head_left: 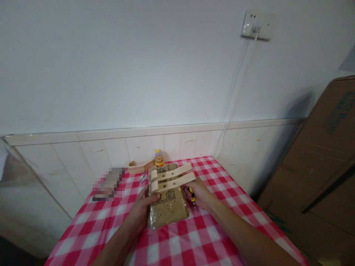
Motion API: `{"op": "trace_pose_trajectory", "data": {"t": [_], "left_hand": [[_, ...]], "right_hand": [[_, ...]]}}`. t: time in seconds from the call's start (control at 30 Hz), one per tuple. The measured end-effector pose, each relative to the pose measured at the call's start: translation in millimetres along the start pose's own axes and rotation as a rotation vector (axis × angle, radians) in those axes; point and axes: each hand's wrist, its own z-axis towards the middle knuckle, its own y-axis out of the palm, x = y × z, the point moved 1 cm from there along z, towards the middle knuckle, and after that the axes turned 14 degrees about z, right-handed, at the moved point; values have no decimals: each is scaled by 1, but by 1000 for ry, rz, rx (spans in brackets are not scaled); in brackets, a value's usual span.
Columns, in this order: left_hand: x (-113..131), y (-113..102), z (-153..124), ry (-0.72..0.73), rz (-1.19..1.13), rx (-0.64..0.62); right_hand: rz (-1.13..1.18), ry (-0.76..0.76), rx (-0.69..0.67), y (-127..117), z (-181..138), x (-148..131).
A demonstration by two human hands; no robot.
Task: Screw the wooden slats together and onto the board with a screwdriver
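Two pale wooden slats (171, 176) with small holes lie across a tan speckled board (168, 203) wrapped in clear film, on a red-and-white checked tablecloth (194, 236). My left hand (144, 208) grips the left ends of the slats and the board's left edge, fingers curled. My right hand (200, 195) is closed round a yellow-and-black handled screwdriver (192, 197) at the board's right edge.
Behind the board stand a small bottle with a yellow label (159, 159) and a curved wooden piece (138, 167). A few small dark screws (142, 179) lie near them. A blurred-out object (108, 184) sits at the left. Cardboard boxes (324, 166) stand to the right; a wall socket (257, 25) with white cable is above.
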Motion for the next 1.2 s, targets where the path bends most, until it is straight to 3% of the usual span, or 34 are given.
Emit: {"op": "trace_pose_trajectory", "data": {"t": [0.33, 0.57, 0.8, 0.93, 1.2], "left_hand": [[0, -3, 1, 71, 42, 12], [-3, -6, 5, 120, 213, 213], [1, -7, 8, 87, 206, 208], [7, -7, 5, 92, 131, 273], [8, -8, 5, 123, 110, 281]], "right_hand": [[34, -39, -41, 3, -7, -5], [-28, -57, 6, 13, -7, -4], [-54, -205, 116, 6, -6, -19], [-42, -259, 73, 8, -12, -30], [-286, -432, 178, 14, -17, -24]]}}
